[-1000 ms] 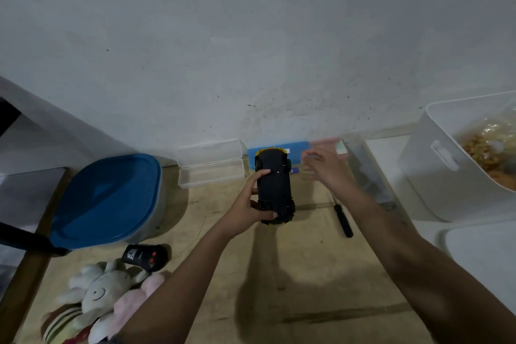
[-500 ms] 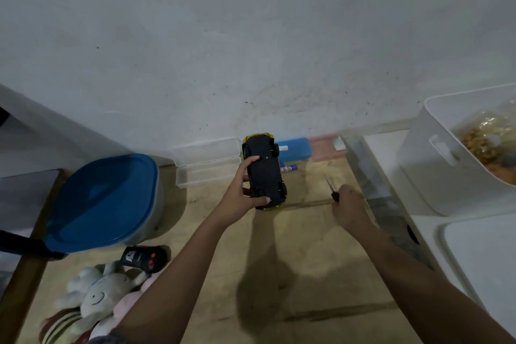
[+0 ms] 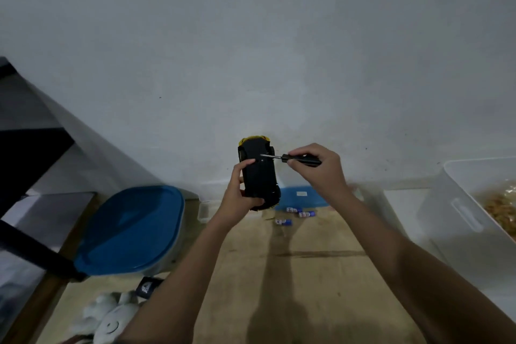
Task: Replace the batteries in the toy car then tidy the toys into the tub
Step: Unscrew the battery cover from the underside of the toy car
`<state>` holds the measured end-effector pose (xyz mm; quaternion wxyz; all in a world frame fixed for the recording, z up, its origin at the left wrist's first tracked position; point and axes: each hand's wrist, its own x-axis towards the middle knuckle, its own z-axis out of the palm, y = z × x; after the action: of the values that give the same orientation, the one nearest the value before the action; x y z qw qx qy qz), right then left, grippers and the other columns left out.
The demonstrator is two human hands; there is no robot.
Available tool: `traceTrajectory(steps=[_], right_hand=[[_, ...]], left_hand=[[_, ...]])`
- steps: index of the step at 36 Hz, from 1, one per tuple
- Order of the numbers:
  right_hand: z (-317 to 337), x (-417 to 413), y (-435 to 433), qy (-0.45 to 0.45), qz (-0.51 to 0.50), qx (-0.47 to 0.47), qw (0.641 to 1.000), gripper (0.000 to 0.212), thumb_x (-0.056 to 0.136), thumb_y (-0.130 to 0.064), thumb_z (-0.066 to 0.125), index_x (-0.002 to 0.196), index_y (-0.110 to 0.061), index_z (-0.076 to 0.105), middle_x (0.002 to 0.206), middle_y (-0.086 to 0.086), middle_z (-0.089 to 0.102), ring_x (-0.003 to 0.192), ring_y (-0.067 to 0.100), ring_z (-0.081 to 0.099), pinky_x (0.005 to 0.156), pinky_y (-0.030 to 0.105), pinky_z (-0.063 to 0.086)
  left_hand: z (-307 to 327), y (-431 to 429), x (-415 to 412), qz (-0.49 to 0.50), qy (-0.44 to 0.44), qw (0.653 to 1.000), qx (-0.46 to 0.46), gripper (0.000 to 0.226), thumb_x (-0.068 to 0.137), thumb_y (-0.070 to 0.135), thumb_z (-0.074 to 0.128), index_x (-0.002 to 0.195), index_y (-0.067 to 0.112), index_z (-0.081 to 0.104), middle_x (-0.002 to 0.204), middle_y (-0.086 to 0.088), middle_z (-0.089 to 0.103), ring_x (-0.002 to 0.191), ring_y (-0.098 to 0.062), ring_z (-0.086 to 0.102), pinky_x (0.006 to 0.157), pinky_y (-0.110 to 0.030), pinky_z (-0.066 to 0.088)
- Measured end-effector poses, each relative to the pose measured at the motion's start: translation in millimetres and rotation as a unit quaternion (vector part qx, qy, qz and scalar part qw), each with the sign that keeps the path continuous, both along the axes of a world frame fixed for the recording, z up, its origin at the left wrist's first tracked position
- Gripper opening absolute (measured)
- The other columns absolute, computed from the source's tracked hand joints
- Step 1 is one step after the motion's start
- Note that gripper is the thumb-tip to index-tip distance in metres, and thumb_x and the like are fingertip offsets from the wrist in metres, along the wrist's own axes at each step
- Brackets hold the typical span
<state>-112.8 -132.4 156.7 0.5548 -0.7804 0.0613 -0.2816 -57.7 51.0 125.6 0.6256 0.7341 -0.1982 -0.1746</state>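
My left hand [image 3: 240,193] grips the yellow toy car [image 3: 258,176], lifted off the table with its black underside facing me. My right hand [image 3: 321,169] holds a black-handled screwdriver [image 3: 296,159], whose metal tip touches the car's underside near its upper end. Three small batteries [image 3: 297,213] lie on the wooden table below the car, beside a blue box [image 3: 303,195]. A tub with a blue lid [image 3: 128,229] stands at the left.
A white plush toy [image 3: 107,318] and a black remote control [image 3: 146,288] lie at the lower left. A white bin [image 3: 463,212] with a handle slot and beige contents stands at the right. A clear plastic box [image 3: 205,211] sits behind my left arm by the wall.
My right hand has picked the screwdriver up from the table and brought its tip to the car. My left hand has raised the car higher. The view has tilted.
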Motion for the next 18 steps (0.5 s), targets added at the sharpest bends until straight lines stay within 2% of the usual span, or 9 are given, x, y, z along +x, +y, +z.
traceTrajectory(steps=[4, 10, 14, 16, 18], right_hand=[[1, 12, 8, 0.005, -0.005, -0.036, 0.999, 0.013, 0.074, 0.0, 0.073, 0.084, -0.008, 0.072, 0.081, 0.001, 0.065, 0.075, 0.001, 0.063, 0.073, 0.011, 0.051], [1, 18, 11, 0.025, -0.012, -0.034, 0.999, 0.012, 0.074, 0.0, 0.072, 0.084, -0.008, 0.072, 0.085, 0.006, 0.067, 0.081, 0.012, 0.065, 0.075, 0.015, 0.052], [0, 17, 10, 0.037, -0.019, -0.032, 0.999, 0.013, 0.074, -0.001, 0.072, 0.084, -0.009, 0.072, 0.084, 0.004, 0.067, 0.076, 0.002, 0.062, 0.073, 0.01, 0.05], [0, 16, 10, 0.043, -0.023, -0.029, 0.998, 0.013, 0.074, -0.001, 0.072, 0.084, -0.009, 0.072, 0.084, 0.003, 0.067, 0.074, -0.002, 0.061, 0.071, 0.009, 0.049], [1, 15, 10, 0.047, -0.024, -0.03, 0.998, 0.013, 0.075, -0.001, 0.071, 0.084, -0.01, 0.071, 0.085, 0.005, 0.067, 0.076, 0.002, 0.061, 0.071, 0.008, 0.049]], left_hand=[[3, 4, 7, 0.014, -0.009, 1.0, 0.0, 0.078, 0.071, -0.018, 0.064, 0.126, 0.029, 0.035, 0.114, -0.004, 0.047, 0.096, -0.011, 0.053, 0.054, -0.018, 0.052], [3, 6, 13, 0.026, -0.016, 1.0, 0.004, 0.078, 0.072, -0.017, 0.065, 0.123, 0.034, 0.035, 0.117, -0.004, 0.045, 0.098, -0.017, 0.053, 0.054, -0.017, 0.052], [0, 4, 13, 0.032, -0.015, 0.999, 0.003, 0.078, 0.072, -0.017, 0.065, 0.123, 0.034, 0.035, 0.119, -0.005, 0.044, 0.103, -0.024, 0.051, 0.054, -0.016, 0.052], [-1, 3, 12, 0.034, -0.017, 0.999, 0.006, 0.078, 0.072, -0.017, 0.065, 0.125, 0.032, 0.035, 0.118, -0.004, 0.043, 0.099, -0.017, 0.053, 0.054, -0.016, 0.052], [-3, 1, 12, 0.037, -0.029, 0.999, 0.014, 0.078, 0.072, -0.017, 0.066, 0.127, 0.029, 0.035, 0.117, -0.002, 0.042, 0.095, -0.01, 0.052, 0.055, -0.015, 0.052]])
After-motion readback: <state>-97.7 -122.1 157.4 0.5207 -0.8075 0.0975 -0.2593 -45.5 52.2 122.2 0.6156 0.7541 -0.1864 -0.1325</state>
